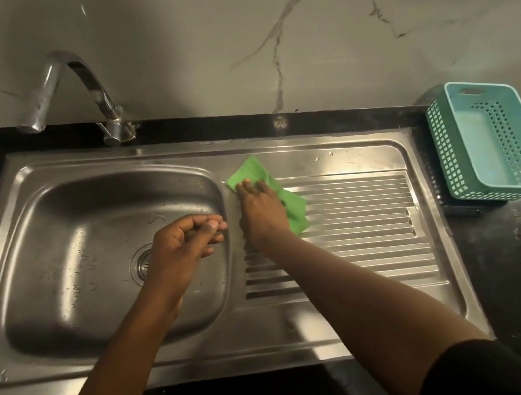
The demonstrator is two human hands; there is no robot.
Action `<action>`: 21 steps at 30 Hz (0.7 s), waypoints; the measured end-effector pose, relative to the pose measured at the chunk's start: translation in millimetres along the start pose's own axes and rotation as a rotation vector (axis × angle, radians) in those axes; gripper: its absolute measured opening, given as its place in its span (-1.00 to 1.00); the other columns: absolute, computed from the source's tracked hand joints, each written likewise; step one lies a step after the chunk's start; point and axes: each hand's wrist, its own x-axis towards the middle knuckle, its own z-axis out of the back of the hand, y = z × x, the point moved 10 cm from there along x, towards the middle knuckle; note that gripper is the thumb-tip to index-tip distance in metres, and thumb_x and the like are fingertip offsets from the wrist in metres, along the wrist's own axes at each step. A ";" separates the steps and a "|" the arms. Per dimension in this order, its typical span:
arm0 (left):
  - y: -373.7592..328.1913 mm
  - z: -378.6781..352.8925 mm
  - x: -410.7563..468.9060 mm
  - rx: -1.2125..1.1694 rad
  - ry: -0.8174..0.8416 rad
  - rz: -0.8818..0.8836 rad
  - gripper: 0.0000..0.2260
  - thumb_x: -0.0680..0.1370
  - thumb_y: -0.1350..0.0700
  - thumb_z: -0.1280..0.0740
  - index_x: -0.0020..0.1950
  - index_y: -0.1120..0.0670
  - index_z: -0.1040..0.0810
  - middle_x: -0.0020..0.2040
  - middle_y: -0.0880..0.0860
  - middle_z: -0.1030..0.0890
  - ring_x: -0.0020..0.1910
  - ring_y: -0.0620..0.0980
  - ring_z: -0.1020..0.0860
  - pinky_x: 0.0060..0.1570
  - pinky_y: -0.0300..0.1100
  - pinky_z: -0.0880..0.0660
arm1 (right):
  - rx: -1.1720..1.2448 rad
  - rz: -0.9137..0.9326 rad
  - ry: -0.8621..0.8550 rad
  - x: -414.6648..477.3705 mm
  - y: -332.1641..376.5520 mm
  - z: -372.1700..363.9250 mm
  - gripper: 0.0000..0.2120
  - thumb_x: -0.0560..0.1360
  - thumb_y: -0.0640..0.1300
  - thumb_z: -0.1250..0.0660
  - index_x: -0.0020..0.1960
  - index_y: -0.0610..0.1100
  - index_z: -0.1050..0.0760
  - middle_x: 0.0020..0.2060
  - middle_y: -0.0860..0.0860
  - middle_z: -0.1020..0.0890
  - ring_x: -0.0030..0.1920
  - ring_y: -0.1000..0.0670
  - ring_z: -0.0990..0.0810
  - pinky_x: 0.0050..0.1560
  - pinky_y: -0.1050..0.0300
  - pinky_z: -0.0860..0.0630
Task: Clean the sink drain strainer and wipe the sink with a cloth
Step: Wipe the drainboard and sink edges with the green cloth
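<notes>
A stainless steel sink [51,241] has a basin on the left and a ribbed drainboard [359,214] on the right. The round drain strainer [140,263] sits in the basin floor, half hidden by my left hand [187,241]. That hand hovers over the basin with its fingers loosely curled and holds nothing. My right hand [260,211] presses flat on a green cloth [248,173] at the strip between basin and drainboard. The cloth sticks out past my fingers toward the back and to the right.
A chrome tap [73,91] curves over the basin's back left. A teal plastic basket [492,139] stands on the black counter [520,238] right of the sink. A marbled wall rises behind. Water drops lie on the basin and drainboard.
</notes>
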 end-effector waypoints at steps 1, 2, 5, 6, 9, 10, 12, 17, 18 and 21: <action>0.5 0.1 0.1 -0.001 -0.004 -0.001 -0.85 0.66 0.16 -0.36 0.16 0.11 -0.71 0.05 0.05 -0.78 0.11 0.08 -0.73 0.20 0.06 -0.62 | 0.015 0.052 0.023 -0.1 -0.9 -0.2 -0.42 0.61 -0.29 -0.24 0.62 -0.16 -0.27 0.60 -0.13 -0.33 0.60 -0.20 -0.26 0.59 -0.05 -0.24; 1.5 -1.2 -0.2 -0.003 -0.005 0.000 -0.85 0.66 0.17 -0.36 0.15 0.11 -0.71 0.05 0.06 -0.78 0.11 0.08 -0.73 0.21 0.07 -0.61 | 0.052 0.094 0.048 -1.6 -4.6 0.6 -0.43 0.60 -0.31 -0.23 0.60 -0.12 -0.33 0.57 -0.12 -0.39 0.58 -0.19 -0.32 0.56 -0.03 -0.29; 3.8 -8.2 -1.8 0.012 0.008 -0.002 -0.86 0.66 0.16 -0.37 0.13 0.07 -0.72 0.03 0.04 -0.79 0.10 0.07 -0.73 0.21 0.10 -0.61 | 0.313 0.087 0.105 -7.9 -27.0 11.1 -0.44 0.54 -0.34 -0.27 0.48 0.03 -0.52 0.37 -0.15 -0.60 0.33 -0.19 -0.58 0.27 0.11 -0.49; 3.7 -10.9 -2.2 0.015 0.010 -0.007 -0.86 0.66 0.15 -0.37 0.12 0.06 -0.72 0.03 0.03 -0.79 0.10 0.06 -0.73 0.21 0.09 -0.61 | 0.448 0.068 0.103 -12.3 -34.6 18.7 -0.46 0.53 -0.34 -0.27 0.44 0.02 -0.56 0.30 -0.12 -0.65 0.25 -0.13 -0.63 0.18 0.19 -0.50; 3.8 -20.1 -2.6 -0.005 0.006 -0.012 -0.86 0.66 0.16 -0.37 0.10 0.07 -0.73 0.02 0.03 -0.79 0.10 0.09 -0.73 0.21 0.10 -0.61 | 1.019 -0.043 -0.021 -31.0 -71.7 49.0 -0.50 0.48 -0.35 -0.17 0.24 -0.02 -0.69 0.01 -0.03 -0.75 -0.03 -0.03 -0.73 -0.04 0.15 -0.65; 3.3 -23.9 -2.6 -0.012 0.008 -0.012 -0.86 0.66 0.16 -0.37 0.10 0.07 -0.73 0.02 0.02 -0.80 0.10 0.10 -0.73 0.21 0.10 -0.61 | 1.214 -0.128 -0.072 -38.9 -92.0 55.5 -0.49 0.47 -0.39 -0.14 0.15 0.00 -0.72 -0.06 -0.05 -0.76 -0.09 -0.08 -0.75 -0.11 0.04 -0.69; 2.3 -31.4 -3.4 -0.012 0.019 -0.013 -0.86 0.66 0.16 -0.37 0.11 0.07 -0.73 0.02 0.01 -0.80 0.10 0.09 -0.73 0.23 0.10 -0.61 | 1.476 -0.298 -0.172 -55.7 -140.3 62.8 -0.45 0.47 -0.49 -0.10 0.10 -0.05 -0.72 -0.07 -0.08 -0.76 -0.09 -0.09 -0.76 -0.11 -0.01 -0.69; -0.1 -43.6 -5.2 -0.001 0.040 -0.027 -0.86 0.66 0.14 -0.37 0.12 0.07 -0.73 0.03 0.00 -0.79 0.09 0.06 -0.74 0.24 0.12 -0.60 | 1.529 -0.659 -0.364 -106.0 -263.3 59.1 -0.41 0.53 -0.54 -0.09 0.46 -0.16 -0.47 0.25 -0.15 -0.67 0.16 -0.16 -0.67 0.04 -0.04 -0.64; -0.4 -46.5 -5.8 0.003 0.046 -0.030 -0.85 0.66 0.15 -0.37 0.12 0.08 -0.73 0.03 0.01 -0.79 0.09 0.06 -0.73 0.22 0.10 -0.61 | 1.379 -0.734 -0.423 -118.7 -286.3 59.8 -0.38 0.54 -0.52 -0.10 0.53 -0.14 -0.40 0.37 -0.14 -0.59 0.21 -0.15 -0.64 0.06 -0.03 -0.63; 1.6 -56.1 -7.6 0.005 0.063 -0.027 -0.85 0.66 0.17 -0.36 0.13 0.12 -0.73 0.03 0.04 -0.79 0.10 0.12 -0.72 0.17 0.02 -0.62 | 0.956 -0.822 -0.498 -142.8 -320.3 64.1 -0.35 0.54 -0.39 -0.20 0.59 -0.03 -0.31 0.49 -0.12 -0.47 0.23 -0.13 -0.63 0.18 -0.15 -0.65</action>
